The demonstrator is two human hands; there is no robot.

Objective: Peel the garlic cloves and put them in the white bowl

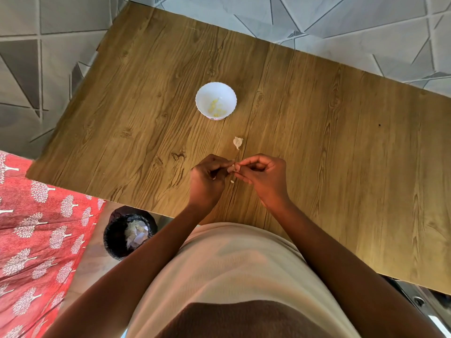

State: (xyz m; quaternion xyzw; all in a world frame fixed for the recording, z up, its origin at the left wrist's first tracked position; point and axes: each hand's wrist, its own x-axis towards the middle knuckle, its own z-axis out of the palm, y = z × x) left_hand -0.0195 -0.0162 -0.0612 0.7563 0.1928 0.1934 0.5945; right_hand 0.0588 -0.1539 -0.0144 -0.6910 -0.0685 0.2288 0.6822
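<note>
A small garlic clove (232,168) is pinched between the fingertips of my left hand (209,179) and my right hand (262,176), just above the wooden table (317,142). Both hands have their fingers curled around it. A scrap of peel (232,181) lies on the table below them. A piece of unpeeled garlic (238,142) lies on the table just beyond my hands. Farther off stands the white bowl (216,90) with several yellowish peeled cloves (214,109) inside.
A black bin (114,237) with white peelings and paper in it stands on the floor below the table's near left edge. A red patterned cloth (36,228) covers something at the left. Grey tiled floor lies beyond the table.
</note>
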